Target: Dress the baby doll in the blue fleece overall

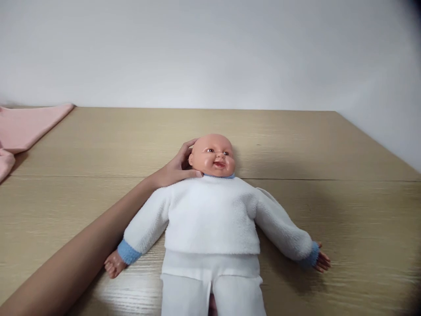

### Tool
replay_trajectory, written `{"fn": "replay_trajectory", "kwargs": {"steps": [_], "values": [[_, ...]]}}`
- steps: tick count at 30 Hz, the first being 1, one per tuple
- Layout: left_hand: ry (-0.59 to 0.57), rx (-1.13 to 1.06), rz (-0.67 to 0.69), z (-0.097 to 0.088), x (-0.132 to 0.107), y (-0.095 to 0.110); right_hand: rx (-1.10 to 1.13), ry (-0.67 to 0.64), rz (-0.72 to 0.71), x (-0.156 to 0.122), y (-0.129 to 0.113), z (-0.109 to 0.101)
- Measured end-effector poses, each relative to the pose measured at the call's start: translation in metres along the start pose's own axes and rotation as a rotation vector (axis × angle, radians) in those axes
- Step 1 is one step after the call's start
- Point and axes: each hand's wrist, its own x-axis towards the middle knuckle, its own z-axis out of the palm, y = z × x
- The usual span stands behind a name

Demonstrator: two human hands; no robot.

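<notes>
— Left hand [176, 169], head view: how is it set?
— Half-curled, cupping the baby doll [210, 215] at the neck, fingers [187, 147] behind its head, thumb under the chin.
— And the doll?
— Flat on its back, arms spread, midway across the table [296, 145]. A pink cloth [23, 127] lies far left.

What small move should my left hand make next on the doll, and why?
Probably slide the left hand a little further under the head, so the palm bears it before any lift. The fingers curl round only the back of the head, thumb at the neck, while the doll lies flat on its back on the table.
</notes>
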Motion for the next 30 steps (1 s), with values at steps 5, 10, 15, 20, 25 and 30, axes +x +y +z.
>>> {"fn": "replay_trajectory", "kwargs": {"steps": [5,10,15,20,25,30], "values": [[0.055,-0.035,0.006,0.002,-0.002,-0.003,-0.031,-0.109,-0.122,0.011,-0.008,-0.016],[0.060,-0.070,0.023,0.002,-0.001,-0.005,0.308,0.048,-0.137,0.004,-0.017,-0.029],[0.056,-0.075,0.033,0.000,0.000,-0.004,0.516,0.566,0.293,-0.021,-0.064,-0.003],[0.052,-0.062,0.039,-0.002,0.000,-0.006,0.017,0.813,0.843,-0.029,-0.119,0.025],[0.073,-0.052,0.035,-0.006,0.003,-0.011,-0.668,0.676,0.758,-0.006,-0.131,0.020],[0.073,-0.063,0.055,-0.006,0.006,-0.011,-1.443,0.119,0.488,-0.040,-0.168,0.022]]}}
